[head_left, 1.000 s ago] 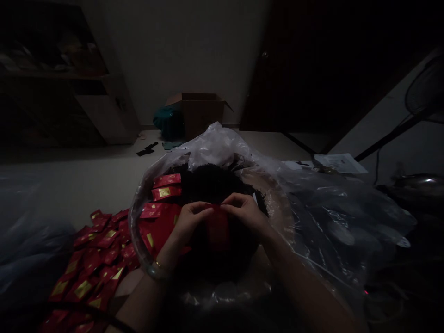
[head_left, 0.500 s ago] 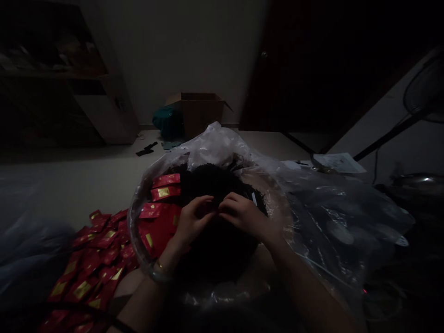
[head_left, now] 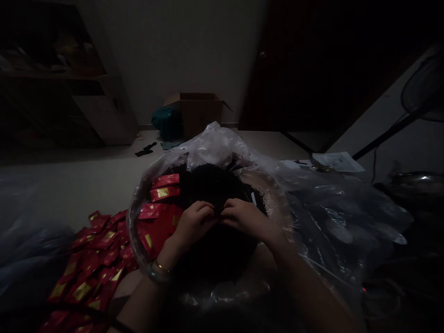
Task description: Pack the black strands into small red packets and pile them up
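Note:
My left hand (head_left: 193, 222) and my right hand (head_left: 244, 216) meet with curled fingers over a dark heap of loose material (head_left: 215, 185) in a round basin (head_left: 133, 231) lined with clear plastic (head_left: 222, 143). The fingertips pinch together at the middle; what they hold is hidden in the dark. Red packets with gold labels (head_left: 163, 187) lie inside the basin's left side, right beside my left hand. A bangle sits on my left wrist (head_left: 157, 270).
A pile of several red and gold packets (head_left: 93, 259) lies on the floor at lower left. A cardboard box (head_left: 197, 111) stands by the far wall, a shelf unit (head_left: 69, 92) at left, a fan stand (head_left: 398, 129) and papers (head_left: 338, 161) at right.
A second ago both hands held a red packet upright between them. The packet has dropped out of sight and the hands have lowered, fingers curling closer onto the dark heap.

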`<control>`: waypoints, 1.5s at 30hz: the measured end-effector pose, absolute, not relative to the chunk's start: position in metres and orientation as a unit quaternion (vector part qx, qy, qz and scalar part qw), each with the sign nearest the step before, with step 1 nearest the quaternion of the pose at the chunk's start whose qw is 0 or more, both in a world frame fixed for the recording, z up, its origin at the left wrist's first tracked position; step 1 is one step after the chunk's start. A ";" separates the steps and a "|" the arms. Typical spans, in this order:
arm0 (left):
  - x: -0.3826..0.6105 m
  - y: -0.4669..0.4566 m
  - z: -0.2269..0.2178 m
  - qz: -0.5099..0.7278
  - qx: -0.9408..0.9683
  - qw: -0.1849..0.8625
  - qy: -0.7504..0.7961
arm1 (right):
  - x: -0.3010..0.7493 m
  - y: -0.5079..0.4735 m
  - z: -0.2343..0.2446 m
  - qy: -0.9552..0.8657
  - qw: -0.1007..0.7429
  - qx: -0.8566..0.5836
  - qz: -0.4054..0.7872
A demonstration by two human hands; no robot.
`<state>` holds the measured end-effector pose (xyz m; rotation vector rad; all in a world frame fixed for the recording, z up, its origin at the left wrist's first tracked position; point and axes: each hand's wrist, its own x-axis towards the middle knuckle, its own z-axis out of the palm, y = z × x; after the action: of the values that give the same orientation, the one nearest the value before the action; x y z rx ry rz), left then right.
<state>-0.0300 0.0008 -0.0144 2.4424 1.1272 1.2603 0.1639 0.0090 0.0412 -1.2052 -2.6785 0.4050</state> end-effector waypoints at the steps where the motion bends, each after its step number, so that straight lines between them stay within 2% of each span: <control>1: -0.030 0.001 -0.014 0.423 0.817 0.097 0.380 | 0.165 0.009 0.042 -0.900 0.103 -0.400 0.140; 5: -0.031 -0.001 -0.013 0.428 0.790 0.164 0.407 | 0.171 0.012 0.043 -0.886 0.184 -0.395 0.157; 12: -0.029 -0.001 -0.010 0.473 0.689 0.307 0.455 | 0.168 0.020 0.033 -0.852 0.268 -0.392 0.219; 17: -0.030 0.000 -0.007 0.517 0.591 0.408 0.465 | 0.160 0.019 0.030 -0.786 0.326 -0.423 0.312; 20: -0.032 0.001 -0.006 0.529 0.563 0.423 0.473 | 0.157 0.019 0.028 -0.745 0.334 -0.444 0.369; 24: -0.032 0.002 -0.006 0.538 0.544 0.436 0.474 | 0.154 0.019 0.025 -0.713 0.358 -0.477 0.369; 31: -0.025 0.001 -0.001 0.520 0.483 0.514 0.481 | 0.146 0.017 0.018 -0.690 0.433 -0.440 0.378; 45: -0.026 -0.001 0.002 0.486 0.508 0.520 0.485 | 0.146 0.014 0.025 -0.630 0.405 -0.458 0.478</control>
<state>-0.0264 -0.0006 0.0021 1.2185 1.1621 1.1650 0.1464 0.0142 0.0250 -1.1571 -1.5904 1.2075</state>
